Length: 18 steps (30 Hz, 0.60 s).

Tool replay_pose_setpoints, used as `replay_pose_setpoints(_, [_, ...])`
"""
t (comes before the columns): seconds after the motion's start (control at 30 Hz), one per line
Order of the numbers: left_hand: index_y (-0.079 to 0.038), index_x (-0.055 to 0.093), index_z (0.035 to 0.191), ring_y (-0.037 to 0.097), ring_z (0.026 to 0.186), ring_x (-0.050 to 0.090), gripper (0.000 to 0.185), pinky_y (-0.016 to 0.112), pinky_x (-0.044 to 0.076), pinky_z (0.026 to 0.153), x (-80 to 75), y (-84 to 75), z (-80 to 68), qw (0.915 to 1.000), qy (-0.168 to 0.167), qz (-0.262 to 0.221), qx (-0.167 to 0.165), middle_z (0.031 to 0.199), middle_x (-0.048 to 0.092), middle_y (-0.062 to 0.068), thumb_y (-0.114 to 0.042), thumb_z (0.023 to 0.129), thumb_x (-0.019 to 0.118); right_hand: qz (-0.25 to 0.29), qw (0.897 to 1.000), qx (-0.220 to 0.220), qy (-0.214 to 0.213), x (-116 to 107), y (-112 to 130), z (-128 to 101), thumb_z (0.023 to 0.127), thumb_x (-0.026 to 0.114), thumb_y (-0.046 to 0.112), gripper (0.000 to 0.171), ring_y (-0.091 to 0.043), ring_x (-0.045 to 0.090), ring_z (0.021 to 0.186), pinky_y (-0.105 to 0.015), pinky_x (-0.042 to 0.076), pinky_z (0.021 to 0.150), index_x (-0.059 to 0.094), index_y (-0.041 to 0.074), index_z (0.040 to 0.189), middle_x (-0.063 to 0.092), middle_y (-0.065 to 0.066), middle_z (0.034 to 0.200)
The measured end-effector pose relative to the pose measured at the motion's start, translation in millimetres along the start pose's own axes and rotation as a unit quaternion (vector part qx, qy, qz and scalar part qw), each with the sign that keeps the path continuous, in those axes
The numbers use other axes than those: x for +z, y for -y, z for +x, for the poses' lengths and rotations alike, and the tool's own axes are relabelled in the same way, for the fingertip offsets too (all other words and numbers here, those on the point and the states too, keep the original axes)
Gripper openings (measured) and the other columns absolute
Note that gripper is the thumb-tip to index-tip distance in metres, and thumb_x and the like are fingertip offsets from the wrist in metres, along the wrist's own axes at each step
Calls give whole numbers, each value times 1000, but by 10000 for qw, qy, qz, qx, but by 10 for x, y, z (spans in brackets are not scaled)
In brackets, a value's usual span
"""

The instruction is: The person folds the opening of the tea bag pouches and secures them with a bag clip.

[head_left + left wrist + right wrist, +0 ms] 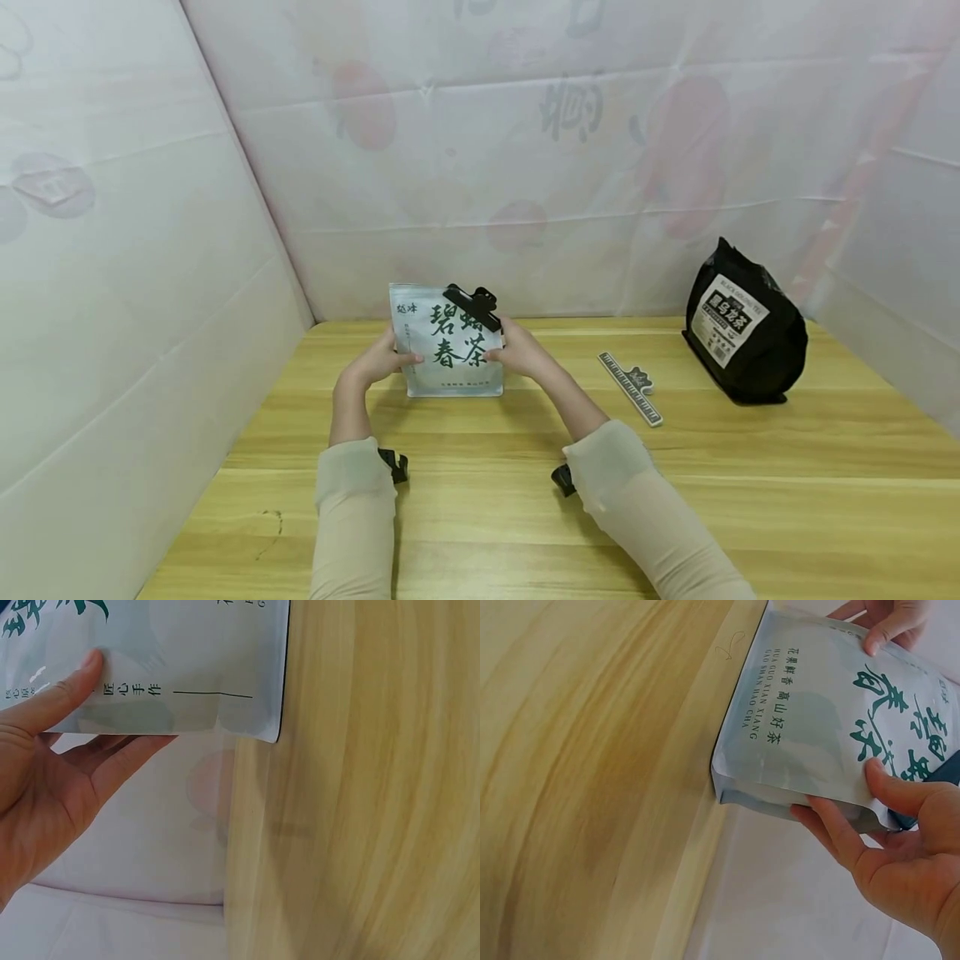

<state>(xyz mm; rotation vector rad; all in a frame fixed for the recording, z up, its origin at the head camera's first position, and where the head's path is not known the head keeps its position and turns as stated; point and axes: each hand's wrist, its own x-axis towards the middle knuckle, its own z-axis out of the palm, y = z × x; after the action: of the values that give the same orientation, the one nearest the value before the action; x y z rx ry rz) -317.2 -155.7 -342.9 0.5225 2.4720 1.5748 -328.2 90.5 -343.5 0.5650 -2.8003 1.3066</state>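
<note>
my sleeves [352,508] are nearest the camera, each forearm carrying a small black wrist camera. going left to right: my left hand [378,362] grips the left edge of the tea bag [450,367], thumb flat across the front and fingers curled behind it, as the left wrist view shows [45,750]. the bag stands upright on the wooden surface [480,500], near the back wall, its bottom edge touching the wood. a black clip [472,304] sits tilted across its top right corner. my right hand [525,350] holds the right edge the same way, thumb in front and fingers wrapped behind [900,847].

to do this well, i judge i should keep the bag steady with even pressure from both sides, thumbs low enough not to crumple the front, and the base square on the surface so it does not tip while the clip is dealt with.

the bag's front has large green characters, 碧螺春茶, with small print in the top left corner. in the right wrist view i can read "hua guo xian xiang gao shan hao cha" beside a line of small characters.

farther right lies a long ruler-like strip [630,387] with a small black clip at its side, and well apart, a black bag [742,337] whose white label reads "black oolong tea".
</note>
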Motion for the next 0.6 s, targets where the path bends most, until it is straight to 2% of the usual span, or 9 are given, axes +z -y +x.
replay_pose_setpoints(0.23, [-3, 19, 136, 40, 119, 39, 62, 50, 38, 92, 16, -13, -10, 9999, -98, 55, -7, 128, 39, 24, 5, 87, 56, -25, 10000, -34, 4, -9, -8, -14, 81, 67, 1, 64, -35, 47, 113, -43, 38, 94, 33, -7, 135, 46, -26, 127])
replay_pose_setpoints(0.6, [0, 22, 134, 40, 117, 42, 60, 49, 40, 91, 13, -33, -28, 9998, -174, 108, -67, 125, 41, 26, 5, 86, 58, 76, 9997, -232, 57, -45, -4, -43, 80, 68, 2, 65, -35, 49, 108, -41, 45, 85, 36, -3, 136, 50, -24, 122])
